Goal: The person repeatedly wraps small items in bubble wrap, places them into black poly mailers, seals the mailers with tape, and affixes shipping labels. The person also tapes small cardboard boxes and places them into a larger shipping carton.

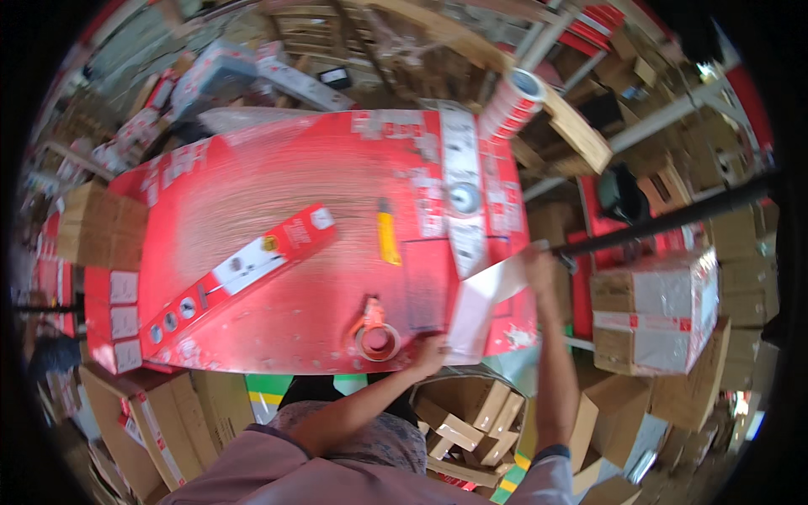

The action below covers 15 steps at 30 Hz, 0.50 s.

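Note:
A pale, folded strip of packaging material [472, 319] is stretched between my hands over the right front corner of the red-topped table [303, 315]; blur hides its exact kind. My left hand [432, 355] grips its lower end at the table's front edge. Up and to the right, my right hand [538, 268] holds the other end, beyond the table's right edge. Left of the strip lies an orange tape dispenser [374, 331] with a roll in it. Farther back is a yellow utility knife [388, 237]. A long red printed carton [243, 274] rests diagonally on the left half.
A long white printed piece [461, 151] bears a round roll [464, 199]. Behind it stands a stack of tape rolls [514, 104]. Below the front edge, a bin holds several small brown cartons [457, 432]. A black bar [669, 214] and a taped box [656, 312] are at right.

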### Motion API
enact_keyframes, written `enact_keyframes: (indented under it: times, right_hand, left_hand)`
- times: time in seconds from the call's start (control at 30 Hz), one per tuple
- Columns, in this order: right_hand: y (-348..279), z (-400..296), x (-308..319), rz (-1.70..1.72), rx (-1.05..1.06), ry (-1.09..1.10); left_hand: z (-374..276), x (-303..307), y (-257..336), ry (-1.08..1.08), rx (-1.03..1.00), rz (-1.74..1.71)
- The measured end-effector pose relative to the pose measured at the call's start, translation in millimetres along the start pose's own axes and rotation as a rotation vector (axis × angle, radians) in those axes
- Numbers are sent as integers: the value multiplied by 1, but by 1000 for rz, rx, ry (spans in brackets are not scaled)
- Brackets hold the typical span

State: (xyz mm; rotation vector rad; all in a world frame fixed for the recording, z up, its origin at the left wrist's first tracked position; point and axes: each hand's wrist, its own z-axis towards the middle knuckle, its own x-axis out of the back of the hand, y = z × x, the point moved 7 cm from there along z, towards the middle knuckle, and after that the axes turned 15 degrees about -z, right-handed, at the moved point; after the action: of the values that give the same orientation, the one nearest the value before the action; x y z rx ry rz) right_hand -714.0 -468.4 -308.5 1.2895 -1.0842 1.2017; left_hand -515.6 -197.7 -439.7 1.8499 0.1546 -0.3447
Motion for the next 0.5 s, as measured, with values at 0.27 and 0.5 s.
enact_keyframes:
  times: [0.27, 0.5]
  right_hand:
    - [-325, -37, 258, 1094, 212, 295]
    - [-626, -288, 122, 765, 844, 100]
  left_hand:
    - [-158, 134, 144, 33, -128, -60]
    - [-336, 383, 269, 768, -329, 785]
